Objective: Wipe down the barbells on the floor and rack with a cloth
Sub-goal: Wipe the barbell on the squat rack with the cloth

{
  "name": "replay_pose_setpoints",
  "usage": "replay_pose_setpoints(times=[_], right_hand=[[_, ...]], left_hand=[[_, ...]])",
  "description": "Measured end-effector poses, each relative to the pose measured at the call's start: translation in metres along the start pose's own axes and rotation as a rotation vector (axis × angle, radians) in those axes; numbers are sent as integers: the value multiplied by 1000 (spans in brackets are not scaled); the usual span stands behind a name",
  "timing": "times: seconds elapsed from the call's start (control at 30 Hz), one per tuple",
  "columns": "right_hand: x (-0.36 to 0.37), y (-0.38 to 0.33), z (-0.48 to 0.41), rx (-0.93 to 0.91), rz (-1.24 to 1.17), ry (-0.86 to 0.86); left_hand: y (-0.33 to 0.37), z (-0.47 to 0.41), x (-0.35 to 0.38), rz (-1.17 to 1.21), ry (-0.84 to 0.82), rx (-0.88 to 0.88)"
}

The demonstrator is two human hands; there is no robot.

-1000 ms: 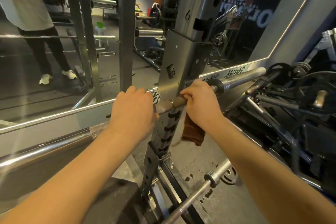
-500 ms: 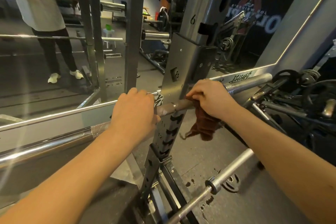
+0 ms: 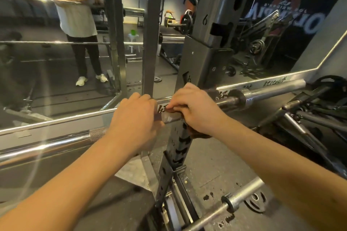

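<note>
Mirror: a large wall mirror (image 3: pixel 47 84) covers the far side, and its lower edge rises toward the right.
Light: the room is dim. A thin bright strip (image 3: pixel 334 50) follows the mirror's frame, and pale glare arcs cross the left of the view.
Wall: a grey band (image 3: pixel 274 83) with black lettering runs below the mirror.
Floor: dark grey matting (image 3: pixel 212 167) carries a few dark spots (image 3: pixel 208 197), with a small weight plate (image 3: pixel 255 203) lying flat near them.
Reflection: a person (image 3: pixel 75 17) in a pale T-shirt, dark trousers and white shoes; reversed white lettering (image 3: pixel 311 22) on a dark wall; a white stool (image 3: pixel 133 38) with something green on top.
Right side: a tangle of dark tubular equipment (image 3: pixel 315 118) sits close to the floor.
</note>
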State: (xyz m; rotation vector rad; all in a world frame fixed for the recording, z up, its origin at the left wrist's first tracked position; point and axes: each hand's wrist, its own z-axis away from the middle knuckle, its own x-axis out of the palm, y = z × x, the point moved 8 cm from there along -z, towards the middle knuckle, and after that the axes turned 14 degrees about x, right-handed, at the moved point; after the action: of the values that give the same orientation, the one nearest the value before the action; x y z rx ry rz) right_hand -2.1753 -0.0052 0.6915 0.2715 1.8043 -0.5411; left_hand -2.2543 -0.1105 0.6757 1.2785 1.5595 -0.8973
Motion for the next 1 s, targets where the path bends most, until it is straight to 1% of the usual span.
replay_pose_setpoints(times=[0.13, 0.2, 0.4, 0.47, 0.5, 0.6, 0.7, 0.8, 0.87, 0.93, 1.0], right_hand=[[8, 14, 5, 28, -139, 17], [15, 16, 13, 51, -138, 33], [9, 44, 29, 100, -352, 317], [11, 35, 31, 105, -385, 344], [13, 22, 30, 85, -394, 317], [17, -10, 21, -21, -344, 157], [7, 7, 17, 16, -275, 40], [-1, 16, 17, 57, -257, 51], [5, -9, 12, 1, -257, 62], [15, -36, 6, -81, -245, 30], [14, -39, 3, -108, -251, -10]], left_hand=[[-2, 0, -2, 24, -12, -33], [-2, 1, -4, 24, -17, -39], [-21, 34, -13, -65, -14, -83], [-30, 45, -15, -43, -21, -112], [-32, 47, -15, -18, -17, -125], [-29, 45, -17, 7, 17, -129], [-31, 45, -15, 40, 19, -136], [-33, 48, -15, 75, 55, -143], [-30, 47, -15, 41, 66, -130], [-30, 47, -15, 27, 70, -121], [-33, 47, -14, 50, 69, -117]])
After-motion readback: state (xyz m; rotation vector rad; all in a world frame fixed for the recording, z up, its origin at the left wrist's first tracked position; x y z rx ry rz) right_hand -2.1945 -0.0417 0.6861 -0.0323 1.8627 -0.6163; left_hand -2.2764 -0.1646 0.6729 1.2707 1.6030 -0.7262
